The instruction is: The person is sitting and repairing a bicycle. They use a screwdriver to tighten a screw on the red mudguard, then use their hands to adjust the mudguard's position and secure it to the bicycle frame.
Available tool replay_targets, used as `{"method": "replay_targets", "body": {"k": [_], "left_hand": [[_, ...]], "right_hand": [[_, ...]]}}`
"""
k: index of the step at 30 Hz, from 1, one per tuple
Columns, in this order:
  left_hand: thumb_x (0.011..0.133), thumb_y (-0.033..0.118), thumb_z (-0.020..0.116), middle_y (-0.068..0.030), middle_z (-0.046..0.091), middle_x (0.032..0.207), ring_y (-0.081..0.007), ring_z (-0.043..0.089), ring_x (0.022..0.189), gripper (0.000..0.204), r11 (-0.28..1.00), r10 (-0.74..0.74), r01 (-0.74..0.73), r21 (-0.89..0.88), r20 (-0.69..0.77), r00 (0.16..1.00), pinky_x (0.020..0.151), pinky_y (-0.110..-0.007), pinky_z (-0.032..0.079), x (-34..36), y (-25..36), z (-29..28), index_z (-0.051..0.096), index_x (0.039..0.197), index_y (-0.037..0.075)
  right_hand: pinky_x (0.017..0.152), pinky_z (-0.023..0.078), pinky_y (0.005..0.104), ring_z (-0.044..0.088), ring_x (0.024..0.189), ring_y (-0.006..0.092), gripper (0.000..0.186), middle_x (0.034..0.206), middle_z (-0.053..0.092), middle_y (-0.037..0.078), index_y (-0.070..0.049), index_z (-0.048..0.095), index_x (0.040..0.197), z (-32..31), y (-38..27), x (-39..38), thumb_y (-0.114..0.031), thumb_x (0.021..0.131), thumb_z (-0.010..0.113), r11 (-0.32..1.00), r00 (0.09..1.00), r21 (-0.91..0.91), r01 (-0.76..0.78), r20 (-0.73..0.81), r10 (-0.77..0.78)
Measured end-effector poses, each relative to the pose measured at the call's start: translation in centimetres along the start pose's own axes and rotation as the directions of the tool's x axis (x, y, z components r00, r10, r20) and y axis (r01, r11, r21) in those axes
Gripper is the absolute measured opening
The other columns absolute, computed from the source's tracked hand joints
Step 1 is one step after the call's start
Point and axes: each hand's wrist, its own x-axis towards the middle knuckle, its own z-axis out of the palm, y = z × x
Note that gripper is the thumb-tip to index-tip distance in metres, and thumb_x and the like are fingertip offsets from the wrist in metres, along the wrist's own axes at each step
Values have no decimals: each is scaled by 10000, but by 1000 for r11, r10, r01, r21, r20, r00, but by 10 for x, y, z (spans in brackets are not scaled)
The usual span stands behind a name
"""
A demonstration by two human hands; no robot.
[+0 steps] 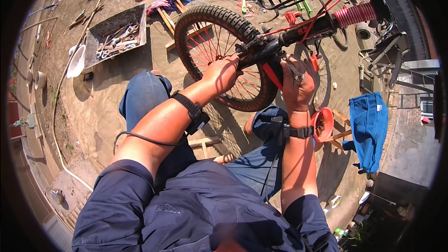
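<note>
A bicycle stands in front of me. Its front wheel [228,16] has a knobby black tyre and red spokes, and a red-ribbed handlebar grip [355,15] sticks out at the upper right. Beside the top of the fork [268,51], my left hand [222,73] is closed at the dark brake parts; its fingertips are hidden, so what it grips is unclear. On the other side of the fork my right hand [301,86] is closed round a silvery metal hand tool [295,73], its exact kind partly covered by the fingers.
Left of the wheel lies a metal tray [116,52] of wrenches, with a white basin [76,61] next to it. By my right wrist is a red bowl [329,122] of small brown parts. Blue cloth [369,128] drapes over a wooden stool. A hose [56,98] runs along the left.
</note>
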Motion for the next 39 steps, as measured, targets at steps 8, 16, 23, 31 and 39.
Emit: {"method": "replay_targets", "body": {"k": [8,16,23,31,39], "left_hand": [[892,259,709,-242,647,870,-450,648,830,320,1000,-7,7,-7,7,1000,703,-500,513,1,1,-2,536,967,1],[881,252,719,-241,649,880,-443,650,840,323,1000,4,-5,-10,-15,1000,705,-498,512,1,0,1,534,966,1],[882,253,717,-239,648,887,-446,648,847,330,1000,5,-5,-17,-10,1000,717,-498,512,0,-1,0,532,976,-4],[887,251,711,-236,653,894,-447,647,863,312,1000,-3,3,-5,6,1000,722,-499,513,1,-1,1,539,982,10],[886,241,703,-238,657,897,-447,650,864,296,1000,18,-18,-15,-9,1000,721,-500,517,1,-1,-1,542,983,12]], "right_hand": [[885,516,421,685,914,284,159,1006,727,53,-102,737,986,9,0,-2,-167,843,764,964,992,-234,127,10,-128],[747,529,337,688,866,220,179,990,744,69,-66,733,1039,9,13,-1,-160,889,752,983,984,43,-180,20,179],[878,511,297,708,932,191,304,970,746,118,14,680,1114,1,41,30,-262,999,624,419,621,491,-764,384,683],[895,537,325,715,963,233,253,1071,719,111,0,643,1130,11,86,10,-219,1014,596,75,580,757,-650,429,693],[796,518,321,681,885,188,202,983,733,101,33,708,1007,-5,9,1,-157,940,712,889,925,275,-367,4,380]]}}
